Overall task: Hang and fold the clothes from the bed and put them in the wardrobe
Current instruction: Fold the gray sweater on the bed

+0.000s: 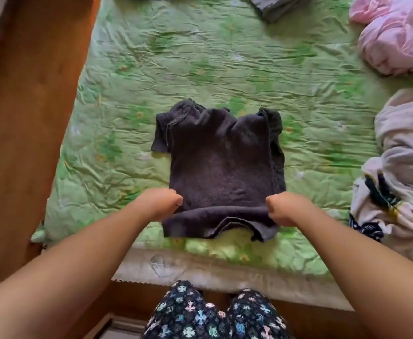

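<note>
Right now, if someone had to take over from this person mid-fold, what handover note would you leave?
Left hand grips the near left edge of the dark top; right hand grips its near right edge.
The dark top lies on the green bed cover, sides apparently partly folded in, near edge lifted.
Left: finish this fold and put it away, then deal with the pink garment, pale garment and grey garment on the bed. The wardrobe is not in view.
</note>
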`<state>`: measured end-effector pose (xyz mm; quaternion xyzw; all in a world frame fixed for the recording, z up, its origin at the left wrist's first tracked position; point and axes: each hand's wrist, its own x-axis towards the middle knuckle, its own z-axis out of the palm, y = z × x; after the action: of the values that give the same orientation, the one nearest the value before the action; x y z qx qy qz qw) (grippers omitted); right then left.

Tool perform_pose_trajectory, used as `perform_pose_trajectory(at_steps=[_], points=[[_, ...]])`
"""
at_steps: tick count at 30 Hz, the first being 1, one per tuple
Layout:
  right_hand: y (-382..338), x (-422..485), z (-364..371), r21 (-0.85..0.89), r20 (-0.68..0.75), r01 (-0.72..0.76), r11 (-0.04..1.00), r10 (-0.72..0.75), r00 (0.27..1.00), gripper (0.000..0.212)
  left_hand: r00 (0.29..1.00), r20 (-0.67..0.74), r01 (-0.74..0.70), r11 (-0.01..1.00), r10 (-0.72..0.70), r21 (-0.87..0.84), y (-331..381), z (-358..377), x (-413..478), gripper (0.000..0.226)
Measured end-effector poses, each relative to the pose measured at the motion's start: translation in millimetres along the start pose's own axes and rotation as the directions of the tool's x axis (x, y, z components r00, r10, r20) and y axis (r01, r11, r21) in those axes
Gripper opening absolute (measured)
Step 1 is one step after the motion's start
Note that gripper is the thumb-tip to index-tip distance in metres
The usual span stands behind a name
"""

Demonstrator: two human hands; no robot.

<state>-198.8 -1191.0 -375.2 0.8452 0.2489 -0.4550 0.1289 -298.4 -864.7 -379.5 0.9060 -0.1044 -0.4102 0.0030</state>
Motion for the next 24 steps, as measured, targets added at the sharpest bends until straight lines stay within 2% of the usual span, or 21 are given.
perform_pose_trajectory(at_steps=[3,6,10,15,17,21,22,24], points=[[8.5,29.5,-13.7,0.019,-0.076,0.008,1.000,-0.007,0.997,0.018,0.996,-0.092,0.009,1.000,-0.011,-0.019,-18.5,-11.6,31.4,0.025],[17.3,74.2,-39.3,0.022,-0.219,0.024,0.999,-0.019,0.975,0.027,0.979,-0.199,0.040,0.997,-0.052,-0.066,-37.4,-30.6,76.8,0.023],[18.5,139.5,-80.8,0.018,-0.470,0.035,0.999,-0.023,0.882,0.021,0.899,-0.421,0.105,0.993,-0.119,-0.056,-56.1,-62.5,146.1,0.028],[14.9,229.5,-123.6,-0.061,-0.592,0.035,0.998,-0.064,0.803,0.032,0.812,-0.574,0.134,0.991,-0.106,0.006,-82.2,-94.8,235.0,0.040],[16.9,261.4,-126.8,-0.118,-0.574,-0.042,0.992,-0.034,0.818,0.037,0.825,-0.549,0.153,0.988,-0.136,-0.015,-92.4,-100.5,263.6,0.049],[17.9,289.5,-110.7,-0.101,-0.447,-0.138,0.985,0.079,0.891,0.057,0.934,-0.288,0.206,0.977,-0.212,-0.050,-102.2,-80.7,284.6,0.080],[16.4,289.7,-104.8,-0.101,-0.442,-0.143,0.985,0.085,0.893,0.057,0.940,-0.261,0.210,0.976,-0.219,-0.062,-101.2,-70.3,283.2,0.082],[11.7,286.3,-93.7,-0.078,-0.460,-0.149,0.986,0.097,0.882,0.053,0.926,-0.298,0.213,0.973,-0.229,-0.088,-94.0,-48.6,276.7,0.073]])
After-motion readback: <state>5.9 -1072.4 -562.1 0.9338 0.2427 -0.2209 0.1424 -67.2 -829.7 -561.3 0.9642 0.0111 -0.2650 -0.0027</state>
